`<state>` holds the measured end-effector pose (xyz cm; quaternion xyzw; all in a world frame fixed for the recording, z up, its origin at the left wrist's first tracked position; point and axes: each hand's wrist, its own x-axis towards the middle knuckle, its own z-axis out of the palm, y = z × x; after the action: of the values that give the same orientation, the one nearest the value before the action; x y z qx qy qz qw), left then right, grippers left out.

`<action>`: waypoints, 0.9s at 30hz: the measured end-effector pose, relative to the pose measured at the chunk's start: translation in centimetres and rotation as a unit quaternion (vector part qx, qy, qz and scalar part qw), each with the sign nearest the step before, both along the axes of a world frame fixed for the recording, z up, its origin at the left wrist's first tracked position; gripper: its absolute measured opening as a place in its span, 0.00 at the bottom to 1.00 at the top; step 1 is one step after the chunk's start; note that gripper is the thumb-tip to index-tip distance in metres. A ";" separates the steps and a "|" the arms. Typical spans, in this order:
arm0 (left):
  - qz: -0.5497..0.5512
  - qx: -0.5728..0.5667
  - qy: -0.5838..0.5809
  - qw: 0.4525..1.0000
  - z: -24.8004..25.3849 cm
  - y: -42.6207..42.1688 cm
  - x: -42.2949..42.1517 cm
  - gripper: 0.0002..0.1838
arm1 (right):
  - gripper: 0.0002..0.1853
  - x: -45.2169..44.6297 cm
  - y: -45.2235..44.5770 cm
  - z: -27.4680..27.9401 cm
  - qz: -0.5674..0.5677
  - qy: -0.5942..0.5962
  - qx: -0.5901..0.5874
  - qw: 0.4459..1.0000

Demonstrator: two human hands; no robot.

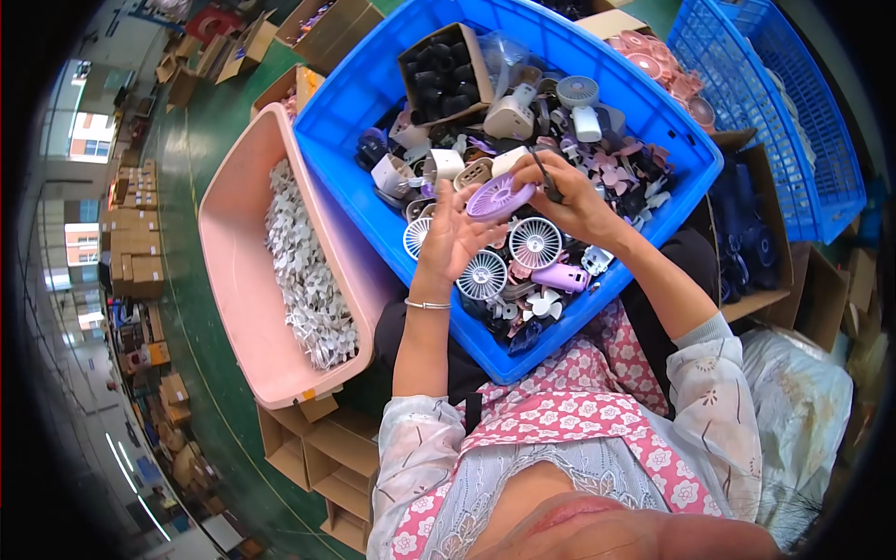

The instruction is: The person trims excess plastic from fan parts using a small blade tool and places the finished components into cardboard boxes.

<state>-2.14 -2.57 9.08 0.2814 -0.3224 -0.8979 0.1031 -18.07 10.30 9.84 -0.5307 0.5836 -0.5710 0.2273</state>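
Observation:
Above the blue crate (pixel 677 191), a round purple fan grille (pixel 497 198) is held between both hands. My left hand (pixel 455 233), palm up with its fingers spread, touches the near left side of the grille. The fingers of my right hand (pixel 567 193) pinch its right edge and also hold a thin dark tool (pixel 549 179). Below the hands lie white round grilles (pixel 535 244) and a purple fan handle (pixel 561 277) among mixed plastic parts. A box of black parts (pixel 442 75) sits at the back of the crate.
A pink tub (pixel 233 271) with many small white parts stands left of the crate. Blue baskets (pixel 833 201) are at the upper right, beside a carton of dark blue parts (pixel 784 224). Cardboard dividers (pixel 341 443) lie at lower left, a plastic bag (pixel 793 401) at lower right.

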 end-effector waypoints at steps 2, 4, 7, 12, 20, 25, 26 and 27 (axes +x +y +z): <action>-0.051 -0.041 0.063 0.996 -0.1 0.0 0.0 0.24 | 0.18 0.6 0.0 0.2 0.026 0.050 -0.018 0.998; 0.002 -0.087 0.058 0.994 0.1 0.8 0.0 0.17 | 0.26 0.9 0.1 0.0 0.039 0.086 -0.018 0.995; 0.012 -0.288 -0.003 0.958 -0.1 0.7 0.0 0.12 | 0.25 0.6 0.2 -0.1 -0.008 -0.050 0.088 0.995; -0.066 -0.490 -0.074 0.866 -0.7 1.2 -0.2 0.14 | 0.23 0.3 -0.2 -0.9 -0.063 0.128 0.069 0.987; -0.087 -0.553 -0.110 0.821 -1.9 1.7 -0.3 0.12 | 0.16 1.2 -0.8 -4.5 0.009 -0.070 0.181 0.981; -0.075 -0.590 -0.073 0.800 -3.1 1.4 0.2 0.11 | 0.12 1.2 -0.8 -4.5 0.041 -0.037 0.215 0.975; -0.082 -0.601 -0.112 0.787 -2.0 1.7 0.2 0.11 | 0.12 1.1 -0.8 -5.1 0.040 -0.027 0.205 0.978; -0.065 -0.601 -0.087 0.792 -2.5 1.8 0.3 0.11 | 0.12 1.2 -0.9 -5.1 0.042 -0.033 0.195 0.979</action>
<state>-1.82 -0.73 6.54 0.2178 -0.8220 -0.4999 0.1642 -16.84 9.41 4.72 -0.4812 0.6528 -0.4537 0.3694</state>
